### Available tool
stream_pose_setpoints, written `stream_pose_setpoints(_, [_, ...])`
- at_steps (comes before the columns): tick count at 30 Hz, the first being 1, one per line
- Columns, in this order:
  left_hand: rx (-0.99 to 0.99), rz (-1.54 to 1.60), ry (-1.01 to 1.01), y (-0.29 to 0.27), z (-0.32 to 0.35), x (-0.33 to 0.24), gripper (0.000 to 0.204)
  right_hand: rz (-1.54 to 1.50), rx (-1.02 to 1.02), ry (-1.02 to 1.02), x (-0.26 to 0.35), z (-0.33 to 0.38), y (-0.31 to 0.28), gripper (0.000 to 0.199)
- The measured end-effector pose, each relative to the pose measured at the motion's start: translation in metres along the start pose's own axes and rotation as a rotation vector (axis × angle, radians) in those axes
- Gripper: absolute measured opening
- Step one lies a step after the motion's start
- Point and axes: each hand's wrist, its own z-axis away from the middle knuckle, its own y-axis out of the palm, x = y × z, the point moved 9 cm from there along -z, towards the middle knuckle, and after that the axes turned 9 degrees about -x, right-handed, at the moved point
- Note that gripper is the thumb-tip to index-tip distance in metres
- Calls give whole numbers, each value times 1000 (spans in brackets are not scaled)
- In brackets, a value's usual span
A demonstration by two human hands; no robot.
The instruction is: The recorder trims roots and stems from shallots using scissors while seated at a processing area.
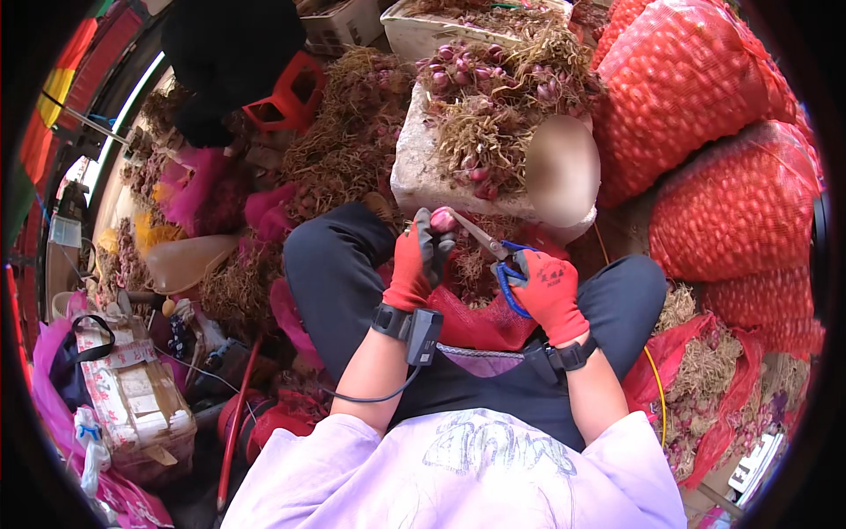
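My left hand (421,257), in a red glove with dark grey fingers, pinches a small pink-purple shallot (442,220). From the right, my right hand (545,286) in a matching glove grips the blue handles of a pair of scissors (483,236). The scissor blades point up and left, with their tips at or very near the shallot. Below both hands a red mesh bag (480,328) lies between my legs. Just beyond them, a white foam box (421,172) carries a heap of shallots with dry roots and stalks (480,132).
Full red mesh sacks (683,88) are stacked at the right. A red plastic stool (286,93) stands at the far left near a dark-clad person (229,53). Dry stalks (352,132) cover the ground there. A taped white box (137,388) sits at the near left.
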Motion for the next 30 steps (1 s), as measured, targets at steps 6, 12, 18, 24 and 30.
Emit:
stream_pose_setpoints(6, [264, 117, -388, 18, 5, 29, 34, -303, 35, 177, -9, -6, -1, 38])
stream_pose_setpoints(12, [567, -416, 282, 58, 64, 7, 33, -1363, 240, 713, -11, 1, 22, 28])
stream_pose_setpoints(18, [525, -295, 242, 69, 72, 6, 39, -1529, 247, 706, -12, -3, 16, 31])
stream_pose_setpoints(24, [574, -413, 223, 73, 74, 11, 37, -1585, 70, 589, -22, -8, 13, 33])
stream_pose_setpoints(30, [669, -354, 292, 75, 77, 7, 38, -1247, -84, 312, -9, -16, -13, 35])
